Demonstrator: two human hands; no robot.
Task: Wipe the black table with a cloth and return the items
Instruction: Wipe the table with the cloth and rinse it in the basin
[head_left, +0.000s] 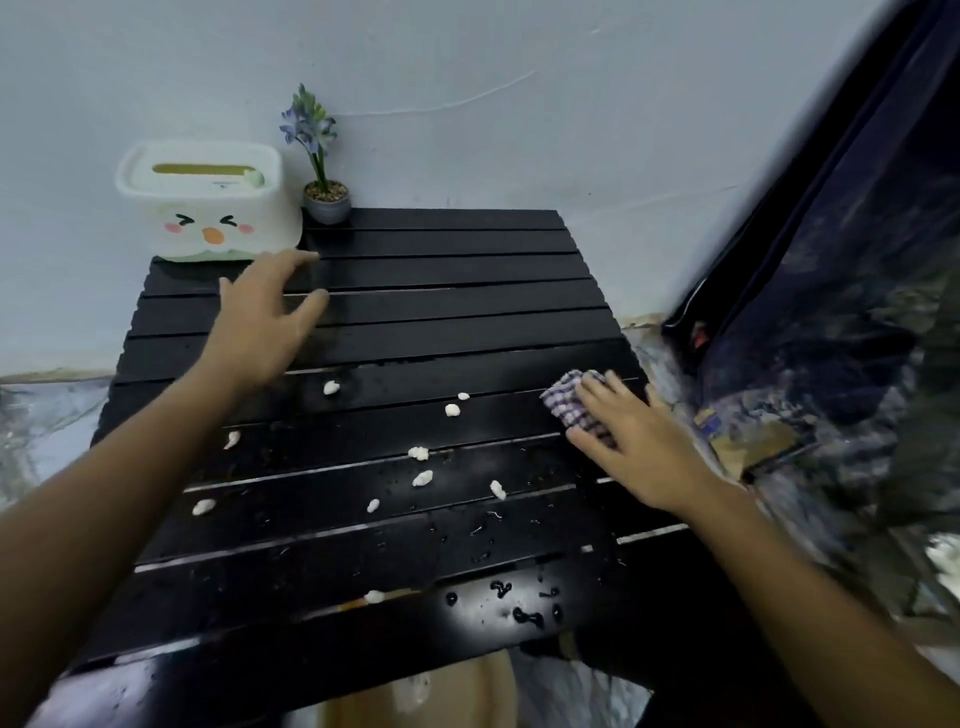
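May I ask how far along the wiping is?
Done: nothing evident yet. In hand: the right hand presses the cloth at the table's right edge; the left hand is open near the box. Left: crumbs and droplets cover the front slats; box and pot stand at the back.

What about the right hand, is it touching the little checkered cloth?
Touching. The head view shows the right hand lying flat on top of the checkered cloth, pressing it onto the black table.

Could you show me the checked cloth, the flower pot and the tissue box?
checked cloth (565, 401), head view, its uncovered far corner.
flower pot (327, 210), head view, its grey side.
tissue box (208, 228), head view, its painted face.
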